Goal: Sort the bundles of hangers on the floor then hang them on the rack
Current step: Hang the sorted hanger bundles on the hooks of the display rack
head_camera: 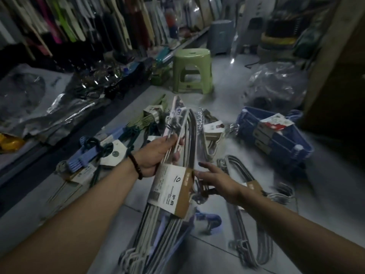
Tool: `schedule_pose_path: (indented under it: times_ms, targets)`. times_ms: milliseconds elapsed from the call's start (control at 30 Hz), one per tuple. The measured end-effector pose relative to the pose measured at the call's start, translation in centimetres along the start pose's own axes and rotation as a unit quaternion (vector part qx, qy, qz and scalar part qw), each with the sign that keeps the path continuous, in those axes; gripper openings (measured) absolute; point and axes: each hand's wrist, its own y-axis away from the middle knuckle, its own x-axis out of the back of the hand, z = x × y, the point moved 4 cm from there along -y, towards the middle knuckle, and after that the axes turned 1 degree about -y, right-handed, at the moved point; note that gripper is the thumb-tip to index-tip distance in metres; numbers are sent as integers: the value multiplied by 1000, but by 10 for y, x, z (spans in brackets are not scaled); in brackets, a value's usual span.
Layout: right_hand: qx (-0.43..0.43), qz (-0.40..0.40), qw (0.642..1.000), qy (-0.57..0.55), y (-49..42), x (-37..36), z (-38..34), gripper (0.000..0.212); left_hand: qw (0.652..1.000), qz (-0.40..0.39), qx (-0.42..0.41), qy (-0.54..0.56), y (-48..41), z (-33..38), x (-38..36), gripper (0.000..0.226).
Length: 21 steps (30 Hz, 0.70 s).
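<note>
My left hand point(158, 153) grips a bundle of grey and white hangers point(178, 139) wrapped in a cardboard sleeve point(171, 191) marked "10", lifted above the floor. My right hand point(215, 179) hovers beside the sleeve with fingers spread, its fingertips close to the sleeve's edge and holding nothing. More bundles lie on the tiled floor: a grey one point(242, 175) under my right wrist, a blue one point(79, 161) and a green one point(147, 118) at left, a white one point(212, 131) ahead, and dark blue ones point(276, 135) at right.
A green plastic stool point(192, 71) stands ahead. Clear plastic bags point(276, 84) lie at right. A low shelf of packaged goods point(39, 99) runs along the left, with hanging merchandise point(88, 20) above it. A dark cabinet point(335, 66) edges the right side.
</note>
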Motion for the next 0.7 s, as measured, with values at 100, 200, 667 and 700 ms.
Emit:
schedule_pose_path:
  times_ms: [100, 200, 667, 700]
  targets:
    - [15, 59, 998, 15, 13, 33, 3, 85, 997, 12, -14, 77, -20, -4, -23, 36]
    - [8, 81, 984, 157, 35, 65, -10, 52, 993, 8, -14, 119, -30, -14, -38, 45]
    - [-14, 153, 973, -171, 70, 189, 36, 31, 965, 219, 136, 42, -88, -75, -121, 79]
    - [-13, 182, 972, -148, 69, 203, 38, 32, 966, 204, 159, 22, -89, -93, -133, 74]
